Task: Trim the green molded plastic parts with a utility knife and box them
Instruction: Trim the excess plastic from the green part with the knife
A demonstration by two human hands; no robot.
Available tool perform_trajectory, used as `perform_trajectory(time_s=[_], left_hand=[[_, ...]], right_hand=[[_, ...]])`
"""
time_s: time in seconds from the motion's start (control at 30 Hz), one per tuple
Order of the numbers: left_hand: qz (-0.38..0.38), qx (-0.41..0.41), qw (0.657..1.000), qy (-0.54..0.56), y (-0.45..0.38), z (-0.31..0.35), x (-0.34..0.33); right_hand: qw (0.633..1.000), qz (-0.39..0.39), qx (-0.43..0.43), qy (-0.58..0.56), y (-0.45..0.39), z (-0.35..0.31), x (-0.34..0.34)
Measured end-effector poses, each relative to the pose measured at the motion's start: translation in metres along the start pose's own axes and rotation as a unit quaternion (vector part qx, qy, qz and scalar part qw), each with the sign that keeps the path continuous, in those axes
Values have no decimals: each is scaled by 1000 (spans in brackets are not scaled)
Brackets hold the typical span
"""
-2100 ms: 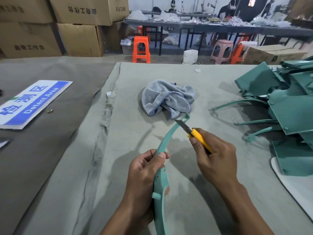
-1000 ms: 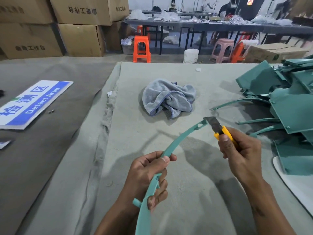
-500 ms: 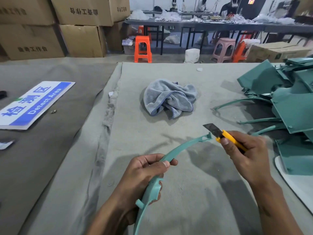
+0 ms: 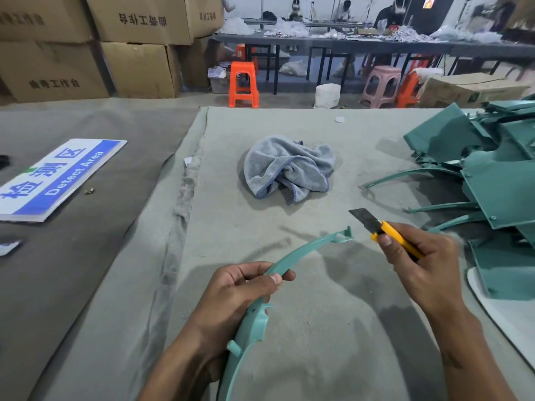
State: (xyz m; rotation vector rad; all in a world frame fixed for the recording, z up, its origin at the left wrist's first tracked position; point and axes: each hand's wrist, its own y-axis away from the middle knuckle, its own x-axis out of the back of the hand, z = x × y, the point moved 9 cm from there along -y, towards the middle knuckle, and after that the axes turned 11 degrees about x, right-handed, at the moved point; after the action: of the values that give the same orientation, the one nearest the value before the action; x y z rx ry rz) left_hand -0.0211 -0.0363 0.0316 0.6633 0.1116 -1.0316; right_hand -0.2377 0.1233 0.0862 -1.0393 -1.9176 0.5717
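You're mid-trim: left hand [image 4: 240,287] grips the strip [image 4: 301,251], right hand [image 4: 419,261] grips the knife [image 4: 385,230], blade just off its tip. Next, steady it there.

The curved green strip [image 4: 301,253] gripped in the left hand [image 4: 231,296] is smooth moulded plastic with a soft sheen, as are the green panels [image 4: 498,183] heaped beyond the right hand [image 4: 422,264]. That hand grips a utility knife [image 4: 385,231] with a glossy yellow plastic body and a dull grey metal blade. Under both grips lies matt, coarse grey felt cloth [image 4: 318,328], and beyond them a crumpled, fluffy grey towel [image 4: 286,169].
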Motion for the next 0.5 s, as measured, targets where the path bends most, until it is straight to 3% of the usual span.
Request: perform_trajectory(time_s=[0.13, 0.33, 0.5], left_hand=[[3, -7, 1000, -24, 0, 1, -2], [38, -13, 999, 5, -4, 1, 5], [129, -41, 984, 114, -5, 0, 25]], right_hand=[[999, -26, 17, -30, -1, -8, -6], [971, 23, -125, 205, 7, 29, 2], [933, -73, -207, 284, 15, 49, -16]])
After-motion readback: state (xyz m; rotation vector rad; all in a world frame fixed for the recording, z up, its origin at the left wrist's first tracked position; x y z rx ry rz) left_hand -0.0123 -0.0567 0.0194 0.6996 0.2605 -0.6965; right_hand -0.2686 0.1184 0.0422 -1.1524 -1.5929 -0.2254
